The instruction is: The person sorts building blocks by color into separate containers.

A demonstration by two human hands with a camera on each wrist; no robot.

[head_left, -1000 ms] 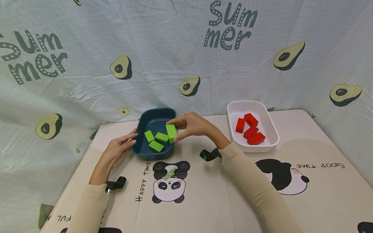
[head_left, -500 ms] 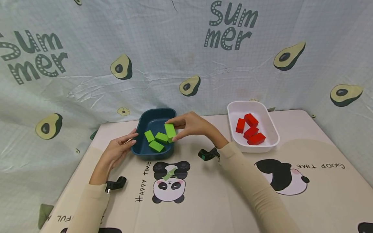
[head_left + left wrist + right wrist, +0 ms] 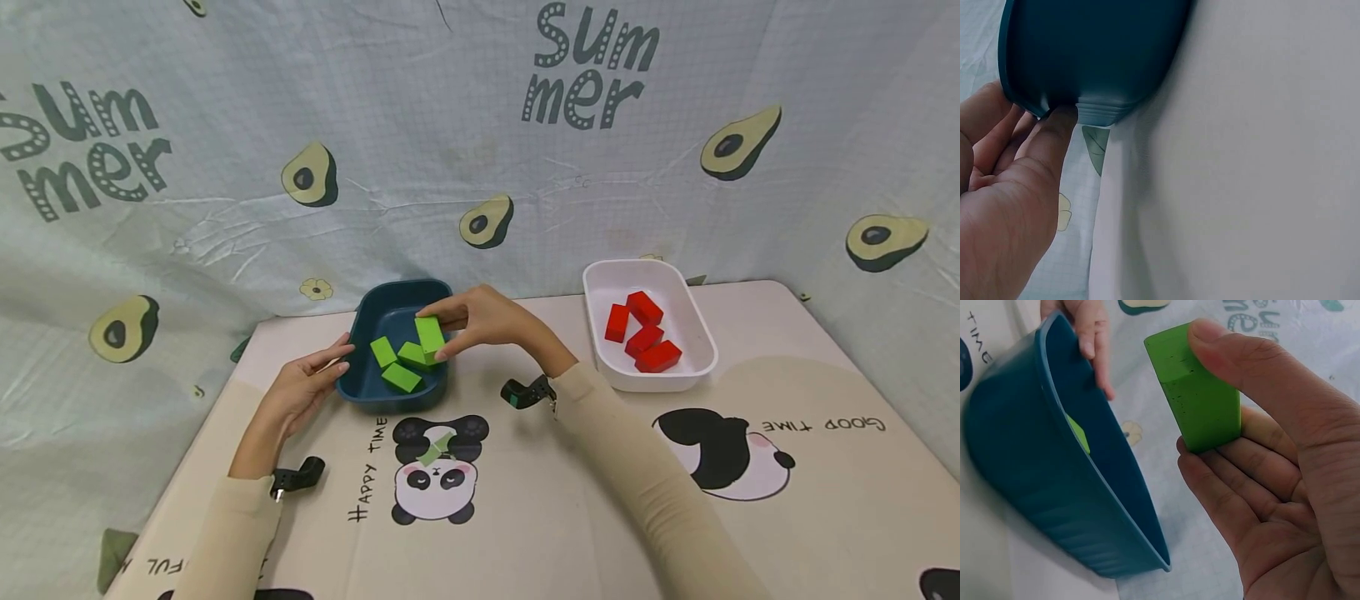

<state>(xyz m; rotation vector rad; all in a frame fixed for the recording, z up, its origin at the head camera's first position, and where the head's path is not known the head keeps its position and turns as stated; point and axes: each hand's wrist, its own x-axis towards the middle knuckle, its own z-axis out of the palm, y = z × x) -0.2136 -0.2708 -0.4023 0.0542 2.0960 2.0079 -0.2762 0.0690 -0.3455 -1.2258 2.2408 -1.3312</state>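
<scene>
My right hand [image 3: 491,321] pinches a bright green block [image 3: 430,336] between thumb and fingertips, over the right side of a dark blue plastic bin [image 3: 393,398]. In the right wrist view the block [image 3: 1200,394] is clear of the bin's rim, its face dotted with small dark pits. Several more green blocks [image 3: 401,377] lie in the bin. My left hand [image 3: 303,387] holds the bin's left rim. In the left wrist view the thumb and fingers of that hand [image 3: 1022,169] pinch the bin's edge [image 3: 1088,114].
A white bin [image 3: 652,382] at the back right holds several red blocks [image 3: 658,357]. A table cover [image 3: 570,517] with panda prints lies under everything. An avocado-print cloth [image 3: 397,167] hangs right behind both bins.
My right hand has moved slightly left with the green block, further over the blue bin. The left hand stays at the rim.
</scene>
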